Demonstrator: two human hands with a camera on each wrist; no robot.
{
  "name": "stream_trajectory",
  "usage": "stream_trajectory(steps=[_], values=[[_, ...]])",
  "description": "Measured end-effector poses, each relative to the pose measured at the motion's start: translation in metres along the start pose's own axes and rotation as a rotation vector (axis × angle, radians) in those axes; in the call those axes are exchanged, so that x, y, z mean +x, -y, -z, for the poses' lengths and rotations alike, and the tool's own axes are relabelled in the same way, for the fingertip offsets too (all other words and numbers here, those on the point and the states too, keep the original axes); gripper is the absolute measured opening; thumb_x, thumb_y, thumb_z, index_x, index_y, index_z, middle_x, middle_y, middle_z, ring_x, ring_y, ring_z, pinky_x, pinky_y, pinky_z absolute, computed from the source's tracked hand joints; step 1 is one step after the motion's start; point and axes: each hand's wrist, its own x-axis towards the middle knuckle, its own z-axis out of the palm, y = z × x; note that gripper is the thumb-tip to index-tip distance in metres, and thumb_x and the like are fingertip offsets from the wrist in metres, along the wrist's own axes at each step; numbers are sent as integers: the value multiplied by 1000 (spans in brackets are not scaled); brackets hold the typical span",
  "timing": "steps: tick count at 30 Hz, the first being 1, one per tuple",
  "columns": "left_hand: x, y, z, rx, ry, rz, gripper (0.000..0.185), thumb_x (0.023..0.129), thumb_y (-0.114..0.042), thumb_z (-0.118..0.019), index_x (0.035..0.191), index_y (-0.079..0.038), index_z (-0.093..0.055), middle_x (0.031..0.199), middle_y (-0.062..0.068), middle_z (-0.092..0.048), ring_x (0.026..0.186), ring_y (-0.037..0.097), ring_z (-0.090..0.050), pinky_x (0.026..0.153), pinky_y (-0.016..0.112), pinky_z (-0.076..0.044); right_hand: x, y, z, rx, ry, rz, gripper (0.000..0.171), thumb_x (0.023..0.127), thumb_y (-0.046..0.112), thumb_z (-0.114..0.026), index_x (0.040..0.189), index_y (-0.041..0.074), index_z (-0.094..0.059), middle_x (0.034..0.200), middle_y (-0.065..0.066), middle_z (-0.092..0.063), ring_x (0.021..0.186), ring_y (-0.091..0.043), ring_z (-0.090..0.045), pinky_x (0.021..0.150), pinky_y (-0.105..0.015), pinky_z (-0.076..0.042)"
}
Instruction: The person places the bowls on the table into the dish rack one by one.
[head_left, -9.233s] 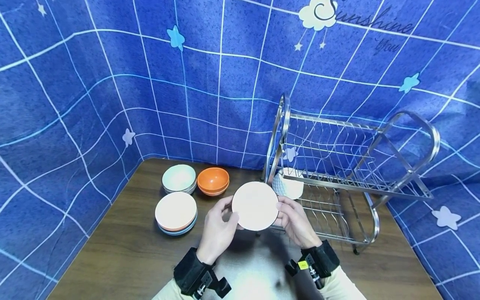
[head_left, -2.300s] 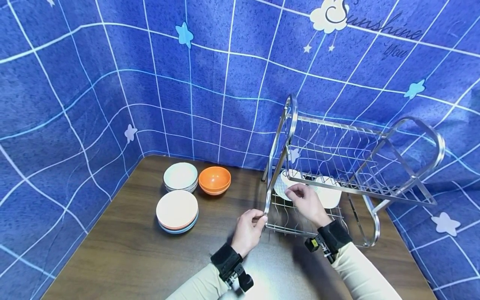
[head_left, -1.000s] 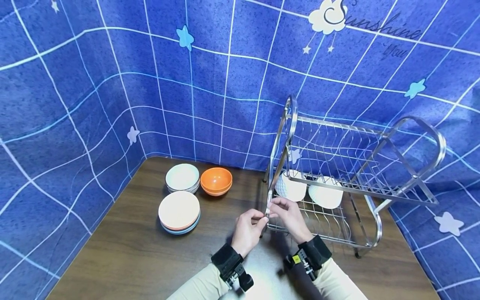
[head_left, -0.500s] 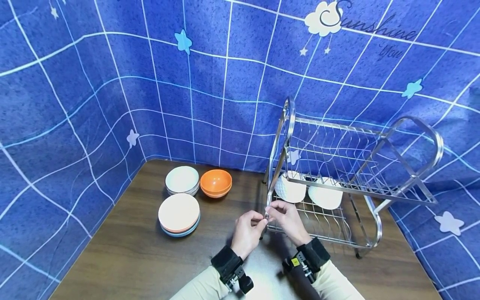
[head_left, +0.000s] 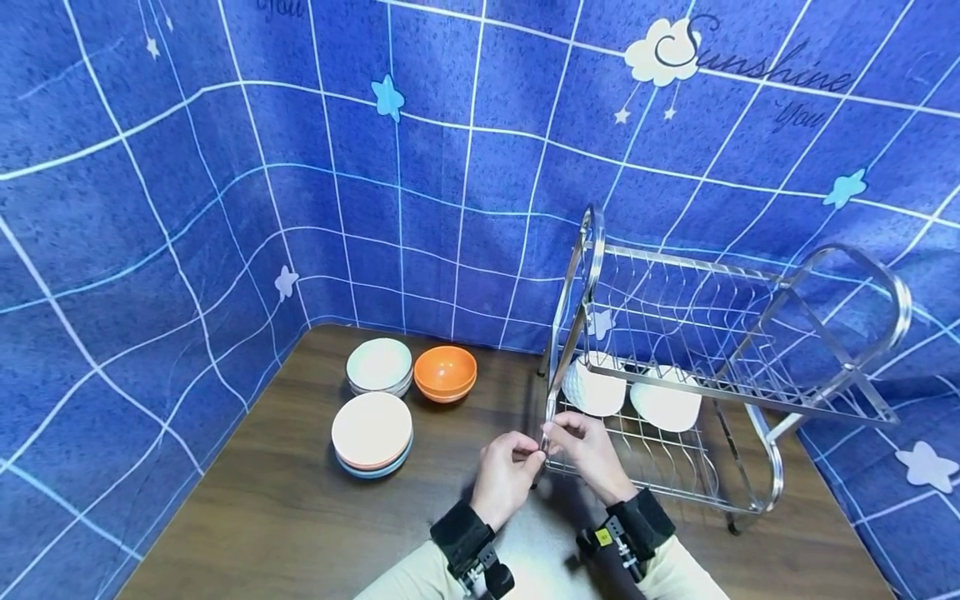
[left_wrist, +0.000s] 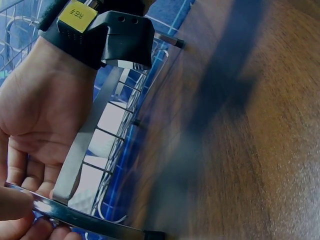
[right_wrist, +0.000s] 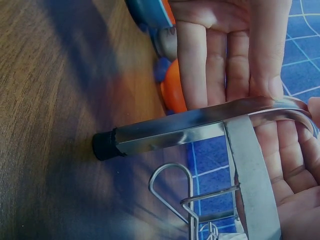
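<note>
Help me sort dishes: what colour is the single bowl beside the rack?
Orange: the round orange bowl, clearest in the head view.

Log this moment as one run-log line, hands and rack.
left hand: pinches rack frame | right hand: pinches same frame | dish rack: on table, two white dishes in lower tier | plate stack: apart

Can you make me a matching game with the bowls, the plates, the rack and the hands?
Things:
1. orange bowl
2. stack of plates
3. two white dishes
4. both hands, left hand and right hand

Places:
A. standing in the rack's lower tier
B. on the dish rack frame's near left corner
C. on the table, beside a pale bowl
D. nearer than the bowls

Pairs: 1-C, 2-D, 3-A, 4-B
</note>
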Motion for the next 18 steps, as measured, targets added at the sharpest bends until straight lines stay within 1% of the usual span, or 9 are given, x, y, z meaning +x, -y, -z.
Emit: stream_trajectory(steps=[4,7,10,14,16,18], values=[[-2,-2,5,11,30,7,8,80,-3,-73,86,-2,-67,85,5,-68,77,12,-69,68,19,-54,0,0,-1,-6,-18,4,18,89,15,-65,93,-3,-65,84,-16,-65,69,-22,-64,71,-44,-55],[-3,-6,12,46,53,-4,11,81,-5,-73,89,-1,-67,88,5,-67,76,11,-68,68,18,-54,0,0,-1,-14,-30,-8,19,89,15,-66,94,-3,-66,82,-11,-66,69,-24,-64,71,-45,-55],[-4,-11,22,105,66,-43,13,81,-7,-73,92,-3,-68,89,4,-64,77,11,-66,68,20,-55,0,0,-1,-16,-34,-19,23,89,15,-66,97,-7,-65,82,-10,-66,70,-27,-64,72,-46,-55],[-4,-17,37,189,65,-102,14,81,-10,-74,94,-6,-69,89,4,-64,79,15,-65,70,27,-56,0,0,-1,-35,-40,-29,28,89,15,-66,100,-10,-63,82,-9,-65,71,-28,-63,71,-45,-55],[-4,-19,46,246,61,-121,16,82,-13,-74,96,-9,-69,90,3,-65,81,16,-65,72,30,-55,0,0,-1,-50,-46,-32,29,89,17,-66,100,-10,-63,82,-9,-65,70,-27,-63,71,-44,-55],[-3,-21,56,309,60,-130,17,82,-17,-74,98,-11,-70,92,2,-66,83,16,-64,74,31,-54,0,0,-1,-59,-51,-35,26,88,17,-67,98,-7,-65,82,-9,-65,70,-26,-63,70,-43,-55]])
